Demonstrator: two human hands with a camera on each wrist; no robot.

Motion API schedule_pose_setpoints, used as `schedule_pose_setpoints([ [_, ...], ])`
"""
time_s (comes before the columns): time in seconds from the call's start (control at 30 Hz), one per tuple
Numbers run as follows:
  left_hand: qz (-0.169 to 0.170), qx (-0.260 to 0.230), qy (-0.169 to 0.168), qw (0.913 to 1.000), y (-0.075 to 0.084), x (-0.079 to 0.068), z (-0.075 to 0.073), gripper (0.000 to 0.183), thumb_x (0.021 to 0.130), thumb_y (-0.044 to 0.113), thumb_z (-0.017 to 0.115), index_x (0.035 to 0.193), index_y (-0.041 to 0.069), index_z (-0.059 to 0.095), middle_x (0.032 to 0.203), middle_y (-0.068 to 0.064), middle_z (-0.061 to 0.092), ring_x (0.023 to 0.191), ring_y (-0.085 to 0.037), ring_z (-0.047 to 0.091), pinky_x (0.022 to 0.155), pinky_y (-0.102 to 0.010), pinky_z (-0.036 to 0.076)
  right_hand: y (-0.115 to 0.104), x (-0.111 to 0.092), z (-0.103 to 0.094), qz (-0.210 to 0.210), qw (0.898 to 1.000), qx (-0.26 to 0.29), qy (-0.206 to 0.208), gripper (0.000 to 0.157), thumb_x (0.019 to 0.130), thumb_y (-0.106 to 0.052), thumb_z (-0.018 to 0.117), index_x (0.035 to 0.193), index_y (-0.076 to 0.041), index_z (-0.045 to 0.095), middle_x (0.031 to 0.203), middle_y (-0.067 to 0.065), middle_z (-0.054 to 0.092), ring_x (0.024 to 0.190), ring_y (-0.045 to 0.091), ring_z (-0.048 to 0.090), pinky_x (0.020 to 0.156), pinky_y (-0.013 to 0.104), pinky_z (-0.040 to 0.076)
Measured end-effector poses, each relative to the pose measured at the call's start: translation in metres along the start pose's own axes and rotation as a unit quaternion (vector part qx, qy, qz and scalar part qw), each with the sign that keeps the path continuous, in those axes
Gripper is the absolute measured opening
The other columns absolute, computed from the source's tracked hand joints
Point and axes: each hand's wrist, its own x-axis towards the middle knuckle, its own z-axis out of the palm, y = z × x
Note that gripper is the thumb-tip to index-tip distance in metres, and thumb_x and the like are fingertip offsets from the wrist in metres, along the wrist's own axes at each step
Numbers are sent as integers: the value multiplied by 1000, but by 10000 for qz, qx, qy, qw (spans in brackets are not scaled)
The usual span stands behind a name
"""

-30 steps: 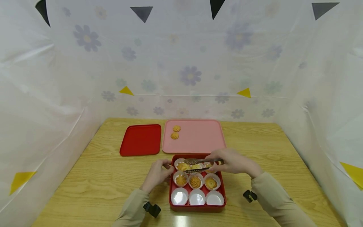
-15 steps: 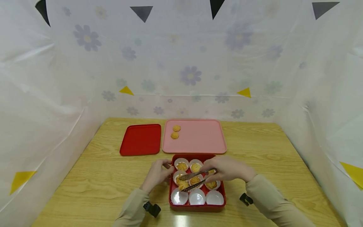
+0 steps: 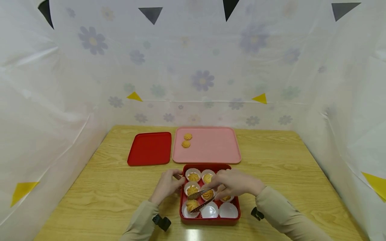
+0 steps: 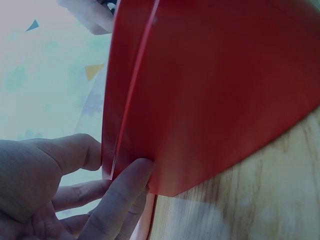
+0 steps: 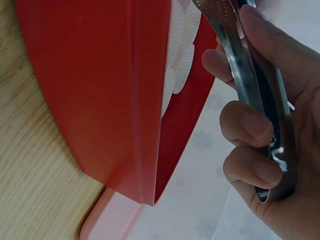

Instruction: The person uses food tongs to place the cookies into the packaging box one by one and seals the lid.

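Note:
My right hand (image 3: 233,182) grips metal tongs (image 5: 250,75), its fingers curled round both arms. At the front-left paper cup of the red box (image 3: 211,221), the tong tips are on either side of a swirled cookie (image 3: 192,205), which sits in or just over that cup; contact is unclear. My left hand (image 3: 169,184) holds the box's far-left corner, its thumb and fingers (image 4: 125,192) against the rim and outer wall. More cookies fill the cups in the two rows behind, partly covered by my right hand. The front middle cup (image 3: 209,210) and front right cup (image 3: 228,211) hold nothing.
Behind the box lies a pink tray (image 3: 214,144) with two swirled cookies (image 3: 186,140) at its left side. A bare red tray (image 3: 149,149) is left of it. White flowered sheets surround the wooden table (image 3: 105,187).
From the back-left cup, my right hand has brought the tongs and a cookie toward me to the front-left cup. My left hand has stayed at the box.

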Motion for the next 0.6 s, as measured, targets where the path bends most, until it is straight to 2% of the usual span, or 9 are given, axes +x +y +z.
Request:
schedule_pose_setpoints([
  [0.13,-40,74,36,10000,0,-1,0,30,90,9,68,117,-5,69,93,-17,73,61,-18,70,51,-24,52,-1,2,2,-138,9997,-178,18,42,90,-34,74,132,-33,67,94,-13,71,88,5,64,72,18,46],
  [0.3,-92,43,24,9999,1,0,1,31,91,9,67,119,-5,69,93,-17,72,60,-17,70,50,-25,53,-2,3,3,-14,9998,-200,-46,42,91,-34,73,132,-34,66,109,-13,73,95,7,64,78,20,49],
  [0.37,-84,23,20,10000,0,1,1,31,91,9,67,119,-5,68,93,-18,72,60,-18,70,50,-25,53,-4,3,3,35,9997,-219,-48,42,91,-32,74,132,-34,66,117,-13,73,97,6,63,82,23,50],
  [0.6,-9,32,18,10000,-1,1,0,32,90,9,67,119,-6,68,92,-18,73,59,-17,70,51,-25,54,-9,3,5,28,9981,-607,-32,44,89,-34,76,132,-35,66,120,-18,70,102,2,59,95,34,50],
])
